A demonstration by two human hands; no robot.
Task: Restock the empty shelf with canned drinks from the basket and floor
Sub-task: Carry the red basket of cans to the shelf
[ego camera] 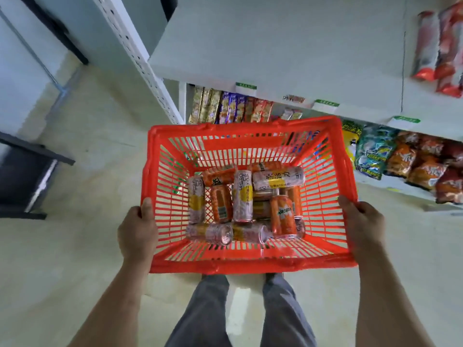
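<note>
Closest to you, your legs in grey trousers [240,311] stand on the pale floor [75,259]. Your left hand [137,231] grips the left rim of a red plastic basket [250,265], thumb hooked over the edge; your right hand [360,221] grips the right rim the same way. Between your hands, in the bottom of the basket, lie the canned drinks [243,196]: orange soda cans and pale pink-and-yellow ones, jumbled on their sides.

Just beyond the basket's far rim, lower shelves hold snack packets [233,106]. Above and beyond them is the bare white shelf [275,46], with red packets [441,46] far to the right of your right hand.

You appear to be carrying the stock up to the shelf; nothing is placed yet. Next, set the basket down steadily, free one hand, and lift out a can.
</note>
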